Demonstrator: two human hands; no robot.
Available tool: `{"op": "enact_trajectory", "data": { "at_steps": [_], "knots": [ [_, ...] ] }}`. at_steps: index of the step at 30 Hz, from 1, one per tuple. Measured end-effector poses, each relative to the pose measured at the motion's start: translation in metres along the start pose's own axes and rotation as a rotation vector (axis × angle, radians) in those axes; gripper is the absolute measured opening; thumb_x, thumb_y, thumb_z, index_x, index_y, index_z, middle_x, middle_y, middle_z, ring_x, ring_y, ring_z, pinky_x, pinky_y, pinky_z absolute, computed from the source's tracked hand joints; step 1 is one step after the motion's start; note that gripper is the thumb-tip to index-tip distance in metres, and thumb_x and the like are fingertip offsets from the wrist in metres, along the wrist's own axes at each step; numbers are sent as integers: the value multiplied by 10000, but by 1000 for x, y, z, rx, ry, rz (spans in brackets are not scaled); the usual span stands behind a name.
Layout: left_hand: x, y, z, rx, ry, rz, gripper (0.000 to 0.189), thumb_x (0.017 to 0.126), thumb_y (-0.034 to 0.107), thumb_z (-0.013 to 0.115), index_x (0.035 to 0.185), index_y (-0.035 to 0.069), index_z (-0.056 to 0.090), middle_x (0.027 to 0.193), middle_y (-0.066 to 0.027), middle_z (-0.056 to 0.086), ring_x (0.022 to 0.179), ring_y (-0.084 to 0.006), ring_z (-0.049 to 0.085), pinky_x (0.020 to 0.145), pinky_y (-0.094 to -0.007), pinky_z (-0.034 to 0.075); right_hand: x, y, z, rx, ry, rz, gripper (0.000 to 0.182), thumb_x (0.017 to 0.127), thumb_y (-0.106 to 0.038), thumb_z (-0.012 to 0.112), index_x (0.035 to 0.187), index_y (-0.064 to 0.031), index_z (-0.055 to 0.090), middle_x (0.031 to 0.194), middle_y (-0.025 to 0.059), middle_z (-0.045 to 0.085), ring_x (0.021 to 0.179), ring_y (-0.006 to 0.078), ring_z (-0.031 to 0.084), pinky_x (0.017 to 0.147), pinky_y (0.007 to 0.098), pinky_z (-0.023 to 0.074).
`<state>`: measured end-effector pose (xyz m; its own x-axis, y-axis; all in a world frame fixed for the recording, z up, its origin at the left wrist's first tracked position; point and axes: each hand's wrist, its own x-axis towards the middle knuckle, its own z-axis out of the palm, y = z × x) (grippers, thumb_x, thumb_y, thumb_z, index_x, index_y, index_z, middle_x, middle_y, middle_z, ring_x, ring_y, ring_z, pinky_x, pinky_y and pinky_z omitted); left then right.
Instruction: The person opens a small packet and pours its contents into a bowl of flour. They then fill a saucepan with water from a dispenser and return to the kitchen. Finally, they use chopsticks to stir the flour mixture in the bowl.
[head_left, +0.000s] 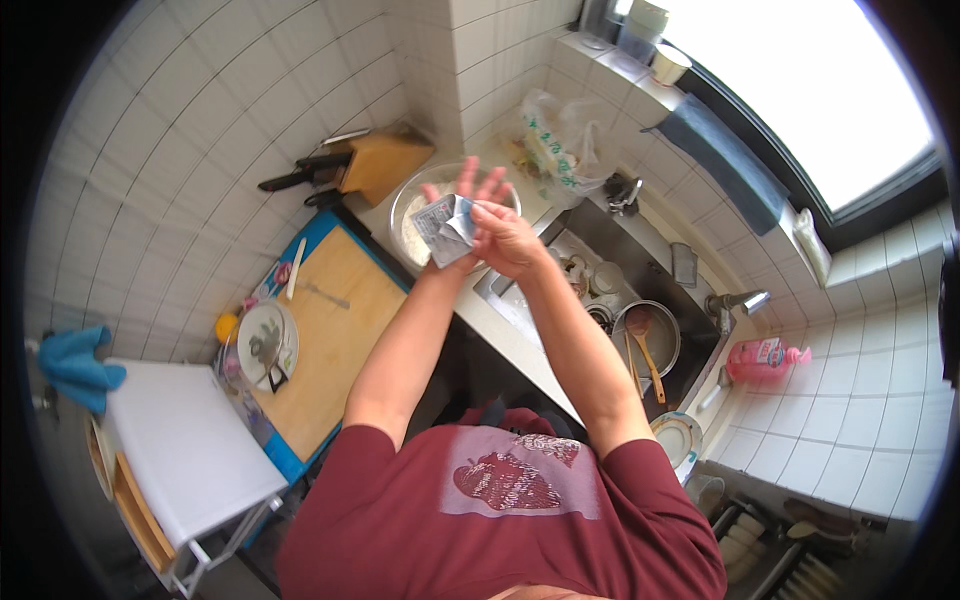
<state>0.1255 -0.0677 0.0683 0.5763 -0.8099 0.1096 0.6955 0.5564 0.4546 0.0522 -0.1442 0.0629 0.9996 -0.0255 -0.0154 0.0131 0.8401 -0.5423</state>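
Note:
A glass bowl (402, 238) with pale flour-like powder in it stands on the counter below my hands. My right hand (504, 238) grips a small foil packet (441, 231) that bears writing and has a folded or torn corner. Behind the packet, over the bowl, my left hand (471, 184) is held with its fingers spread; its palm is mostly hidden, so whether anything lies in it does not show.
A knife block (390, 159) stands behind the bowl, with a plastic bag (559, 150) to its right. Left is a wooden board (337, 330) holding a lidded plate (289, 337). The sink at right holds dishes and a pot (667, 337) with a wooden spoon (646, 352).

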Motion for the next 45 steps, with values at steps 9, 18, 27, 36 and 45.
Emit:
{"op": "enact_trajectory", "data": {
  "at_steps": [9, 18, 27, 36, 45],
  "knots": [
    [-42, 126, -32, 172, 157, 228, 710, 852, 669, 301, 1421, 247, 262, 1467, -82, 274, 1366, -256, 167, 1063, -555, -51, 36, 39, -56, -140, 373, -58, 214, 830, -296, 663, 958, -131, 618, 949, -5, 610, 932, 140, 536, 849, 398, 400],
    [-51, 84, -116, 947, 0, -252, 214, 845, 7, 587, 1059, 0, 582, 1018, -42, 613, 938, -92, 548, 829, -214, 396, 18, 56, -25, -771, 471, -217, 224, 739, -233, 728, 830, -34, 680, 701, 14, 618, 658, 96, 536, 598, 275, 444],
    [-68, -9, -59, 868, -226, -409, 168, 848, 67, 623, 1008, 20, 613, 964, -50, 644, 867, -98, 589, 796, -238, 447, -97, 54, -7, -1011, 748, -437, 288, 654, -224, 761, 813, -3, 666, 701, 86, 652, 619, 144, 585, 599, 291, 474],
    [-160, -105, -6, 846, -435, -542, 109, 844, 46, 622, 947, 12, 638, 920, -40, 657, 830, -92, 593, 793, -231, 434, -283, 116, 7, -958, 1071, -622, 189, 719, -150, 712, 824, 0, 664, 712, 74, 663, 654, 115, 618, 632, 263, 499],
    [-275, -193, 50, 1002, -854, -801, 127, 818, 52, 654, 924, -4, 615, 817, 9, 613, 734, -55, 544, 686, -189, 417, -450, 215, 50, -713, 1360, -701, 179, 763, -171, 708, 836, -14, 664, 726, 43, 664, 673, 81, 594, 644, 252, 485]
  ]
}}
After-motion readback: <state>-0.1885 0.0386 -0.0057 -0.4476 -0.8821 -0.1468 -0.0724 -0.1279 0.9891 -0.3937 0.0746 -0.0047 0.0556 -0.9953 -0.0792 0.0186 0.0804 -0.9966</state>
